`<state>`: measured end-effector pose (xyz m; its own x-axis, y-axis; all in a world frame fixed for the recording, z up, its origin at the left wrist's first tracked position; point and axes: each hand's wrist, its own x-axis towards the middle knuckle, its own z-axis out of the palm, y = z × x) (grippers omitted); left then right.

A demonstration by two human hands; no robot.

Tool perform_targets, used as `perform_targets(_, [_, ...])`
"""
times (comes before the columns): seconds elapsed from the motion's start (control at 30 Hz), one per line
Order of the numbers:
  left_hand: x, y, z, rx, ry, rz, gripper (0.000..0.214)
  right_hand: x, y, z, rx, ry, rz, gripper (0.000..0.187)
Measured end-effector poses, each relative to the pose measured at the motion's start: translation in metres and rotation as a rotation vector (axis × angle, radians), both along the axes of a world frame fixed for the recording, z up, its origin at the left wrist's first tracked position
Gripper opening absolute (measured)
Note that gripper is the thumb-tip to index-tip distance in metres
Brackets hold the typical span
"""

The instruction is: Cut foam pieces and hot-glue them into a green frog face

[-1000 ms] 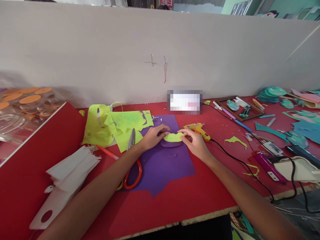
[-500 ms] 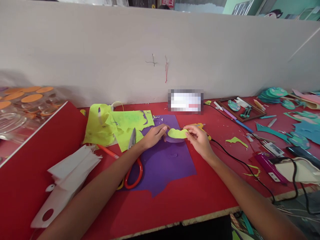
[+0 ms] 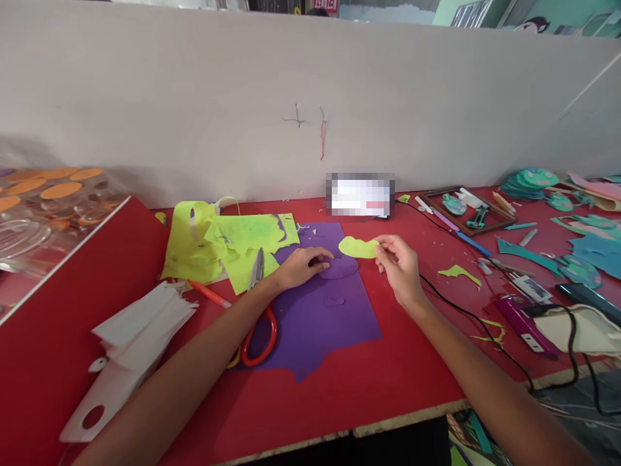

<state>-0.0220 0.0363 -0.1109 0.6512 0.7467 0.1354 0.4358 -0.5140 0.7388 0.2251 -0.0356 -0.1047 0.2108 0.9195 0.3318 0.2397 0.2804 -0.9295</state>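
My right hand point(image 3: 400, 265) pinches a small yellow-green foam cutout point(image 3: 358, 246) by its right end and holds it a little above the table. My left hand point(image 3: 303, 265) rests on a purple foam sheet point(image 3: 320, 317), fingers curled and pressing beside a small purple cutout point(image 3: 339, 268) that lies on the sheet. Red-handled scissors point(image 3: 259, 323) lie by my left forearm. The yellow glue gun is hidden behind my right hand; only its black cord point(image 3: 466, 314) shows.
Yellow-green foam scraps point(image 3: 218, 246) are piled at the left, with an orange pen point(image 3: 208, 294) and white paper pieces point(image 3: 130, 349) nearer me. A wooden tray point(image 3: 466, 210), teal cutouts point(image 3: 582, 249) and a pink device point(image 3: 519, 320) lie at the right. A grey partition point(image 3: 291, 97) backs the red table point(image 3: 363, 382).
My right hand has lifted the yellow-green cutout off the purple piece and carried it up and to the right. My left hand has let go of it and stays on the purple sheet.
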Motion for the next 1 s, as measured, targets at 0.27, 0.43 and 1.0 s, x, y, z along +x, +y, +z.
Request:
perform_targets(0.27, [-0.002,0.001,0.002,0.055,-0.04,-0.038,0.024,-0.006,0.0,0.0,-0.104,-0.031,0.152,0.023])
perform_targets(0.43, [-0.001,0.003,-0.003,0.068,-0.084,-0.071,0.03,-0.011,0.0,-0.005,-0.131,-0.2,0.249,0.019])
perform_targets(1.0, [0.001,-0.004,0.005,0.021,0.039,-0.034,0.033,-0.011,-0.003,-0.007,-0.167,-0.34,0.258,0.016])
